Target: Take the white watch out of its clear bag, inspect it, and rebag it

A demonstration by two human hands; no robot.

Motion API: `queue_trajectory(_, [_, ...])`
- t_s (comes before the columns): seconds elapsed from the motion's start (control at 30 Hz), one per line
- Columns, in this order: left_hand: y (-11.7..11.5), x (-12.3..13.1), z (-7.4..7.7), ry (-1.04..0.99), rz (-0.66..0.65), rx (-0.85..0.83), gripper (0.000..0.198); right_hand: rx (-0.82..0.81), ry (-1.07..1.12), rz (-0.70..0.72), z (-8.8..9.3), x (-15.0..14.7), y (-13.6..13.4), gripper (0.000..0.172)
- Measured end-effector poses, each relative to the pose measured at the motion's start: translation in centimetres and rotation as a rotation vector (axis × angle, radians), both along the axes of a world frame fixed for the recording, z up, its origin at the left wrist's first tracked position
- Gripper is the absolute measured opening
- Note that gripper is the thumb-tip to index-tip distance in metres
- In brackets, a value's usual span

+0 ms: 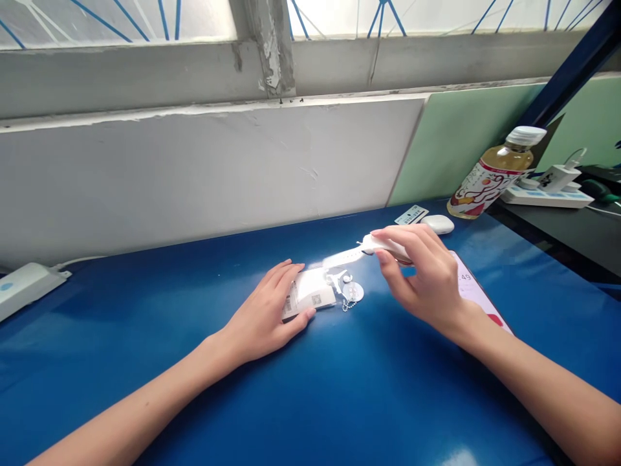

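My left hand (pixel 269 317) lies on the blue tabletop with its fingers and thumb around a flat white packet (pixel 313 289) printed with a QR code. Beside the packet's right end are a round pale tag (pixel 354 292) and a small ball chain (pixel 348 304). My right hand (pixel 422 272) is closed, pinching a small white object (pixel 383 246) between thumb and fingers just above the table. A white strap with holes (pixel 343 257) stretches from that object toward the packet. The fingers partly cover the object, so its exact kind cannot be made out.
Behind my right hand lie a white rounded case (pixel 437 224) and a small printed card (pixel 411 215). A phone (pixel 478 291) is partly under my right wrist. A drink bottle (pixel 495 175) and a power strip (pixel 548 195) stand right; a white adapter (pixel 29 288) sits left.
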State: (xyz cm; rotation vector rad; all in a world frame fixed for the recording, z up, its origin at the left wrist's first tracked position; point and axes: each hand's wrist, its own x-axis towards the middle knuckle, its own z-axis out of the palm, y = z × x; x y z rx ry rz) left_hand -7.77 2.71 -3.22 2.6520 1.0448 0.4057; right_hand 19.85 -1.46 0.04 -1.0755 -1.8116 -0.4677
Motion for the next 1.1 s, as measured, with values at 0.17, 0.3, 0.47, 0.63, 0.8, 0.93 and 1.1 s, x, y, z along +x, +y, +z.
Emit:
queue_trajectory(0.17, [-0.1,0.0,0.0,-0.001,0.003,-0.024,0.06,0.044,0.048,-0.102,0.9,0.1,0.1,0.022])
queue_trajectory(0.3, [-0.2,0.0,-0.1,-0.05,0.009,-0.047,0.072,-0.017,0.033,-0.062,1.7,-0.7,0.8,0.015])
queue_trajectory(0.47, [-0.1,0.1,-0.3,-0.274,0.117,0.044,0.086,-0.286,-0.114,0.03,3.3,-2.8,2.0,0.011])
queue_trajectory(0.63, [-0.1,0.6,0.9,-0.427,0.193,0.412,0.076,-0.271,-0.121,0.115,4.6,-5.5,2.9,0.017])
queue_trajectory(0.8, [-0.9,1.2,2.6,-0.456,0.077,0.47,0.054,-0.246,-0.06,0.242,4.2,-7.4,2.6,0.025])
queue_trajectory(0.93, [-1.5,1.4,3.0,-0.483,0.049,0.318,0.027,-0.331,0.054,0.366,3.9,-7.3,2.6,0.022])
queue_trajectory(1.1, [-2.7,1.8,4.4,-0.621,0.195,-0.152,0.026,-0.69,0.528,0.675,4.2,-7.0,3.0,0.026])
